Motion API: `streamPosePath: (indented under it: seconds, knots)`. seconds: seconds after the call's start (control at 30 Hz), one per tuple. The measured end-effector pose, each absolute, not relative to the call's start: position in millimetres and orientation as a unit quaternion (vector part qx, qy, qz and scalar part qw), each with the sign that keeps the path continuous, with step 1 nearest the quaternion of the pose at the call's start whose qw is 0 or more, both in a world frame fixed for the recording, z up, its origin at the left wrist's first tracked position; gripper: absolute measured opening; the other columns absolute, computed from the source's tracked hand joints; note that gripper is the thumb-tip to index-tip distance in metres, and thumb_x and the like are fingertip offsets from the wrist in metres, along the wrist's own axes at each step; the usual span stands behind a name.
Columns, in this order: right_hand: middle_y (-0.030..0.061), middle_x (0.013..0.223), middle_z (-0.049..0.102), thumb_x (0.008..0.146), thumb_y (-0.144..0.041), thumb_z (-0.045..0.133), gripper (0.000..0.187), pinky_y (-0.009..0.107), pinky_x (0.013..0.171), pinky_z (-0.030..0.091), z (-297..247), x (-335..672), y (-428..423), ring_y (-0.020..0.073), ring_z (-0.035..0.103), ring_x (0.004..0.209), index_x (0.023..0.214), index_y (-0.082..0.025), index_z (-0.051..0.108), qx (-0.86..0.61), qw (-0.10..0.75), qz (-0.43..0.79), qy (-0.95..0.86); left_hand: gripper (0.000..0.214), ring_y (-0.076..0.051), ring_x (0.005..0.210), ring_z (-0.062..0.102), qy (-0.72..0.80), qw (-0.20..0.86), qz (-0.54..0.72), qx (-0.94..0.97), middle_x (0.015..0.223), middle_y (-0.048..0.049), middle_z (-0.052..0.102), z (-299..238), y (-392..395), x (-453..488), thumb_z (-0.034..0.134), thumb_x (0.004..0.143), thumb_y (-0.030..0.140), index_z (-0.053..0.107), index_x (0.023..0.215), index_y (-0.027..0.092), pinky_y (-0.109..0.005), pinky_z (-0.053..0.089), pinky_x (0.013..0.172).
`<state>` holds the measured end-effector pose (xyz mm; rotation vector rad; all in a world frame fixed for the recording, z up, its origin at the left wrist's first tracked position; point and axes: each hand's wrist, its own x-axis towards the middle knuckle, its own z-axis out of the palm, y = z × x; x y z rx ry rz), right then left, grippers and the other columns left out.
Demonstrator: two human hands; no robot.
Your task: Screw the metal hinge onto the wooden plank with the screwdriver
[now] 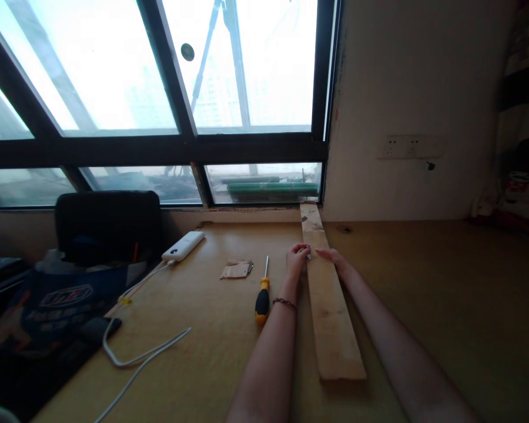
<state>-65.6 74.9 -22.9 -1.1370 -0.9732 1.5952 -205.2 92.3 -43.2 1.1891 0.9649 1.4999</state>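
A long wooden plank lies lengthwise on the table, its far end by the window frame. My left hand is at the plank's left edge, fingers closed on a small shiny metal piece too small to name. Across from it, my right hand grips the right edge, one digit resting over the top face and the other fingers mostly hidden. Left of my left forearm lies a yellow and black screwdriver, shaft pointing away from me.
A torn piece of cardboard with small dark metal bits at its edge lies left of the screwdriver. Farther left is a white power bank with a white cable. A black chair stands beyond the table's left edge, near a blue bag.
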Motion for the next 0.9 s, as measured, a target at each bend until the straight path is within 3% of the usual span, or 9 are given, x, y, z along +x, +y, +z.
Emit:
streamPosePath:
  seconds: [0.2, 0.47, 0.9]
  knots:
    - [0.0066, 0.074, 0.071, 0.050, -0.018, 0.077, 0.041, 0.027, 0.057, 0.053, -9.2, -74.6, 71.5, 0.0192, 0.066, 0.065, 0.088, -0.009, 0.065, -0.518, 0.502, 0.522, -0.454, 0.017, -0.015, 0.071, 0.059, 0.392, 0.490, 0.621, 0.469, 0.073, -0.0049, 0.066, -46.7, 96.6, -203.9, 0.066, 0.054, 0.023, 0.067, 0.069, 0.015, -0.025, 0.044, 0.067]
    - [0.0055, 0.069, 0.070, 0.049, -0.018, 0.077, 0.037, 0.024, 0.053, 0.051, -2.2, -83.1, 65.3, 0.0197, 0.065, 0.065, 0.083, -0.009, 0.067, -0.571, 0.506, 0.445, -0.469, 0.018, -0.016, 0.073, 0.059, 0.383, 0.508, 0.632, 0.442, 0.072, -0.0055, 0.066, -48.0, 99.0, -203.0, 0.069, 0.051, 0.023, 0.068, 0.068, 0.015, -0.029, 0.045, 0.070]
    - [0.0074, 0.075, 0.071, 0.049, -0.017, 0.075, 0.034, 0.023, 0.055, 0.051, 1.4, -84.0, 67.9, 0.0209, 0.066, 0.070, 0.082, -0.008, 0.068, -0.580, 0.491, 0.433, -0.484, 0.017, -0.021, 0.091, 0.056, 0.366, 0.484, 0.668, 0.432, 0.094, -0.0097, 0.062, -44.7, 92.2, -201.7, 0.072, 0.052, 0.025, 0.071, 0.066, 0.015, -0.030, 0.046, 0.075]
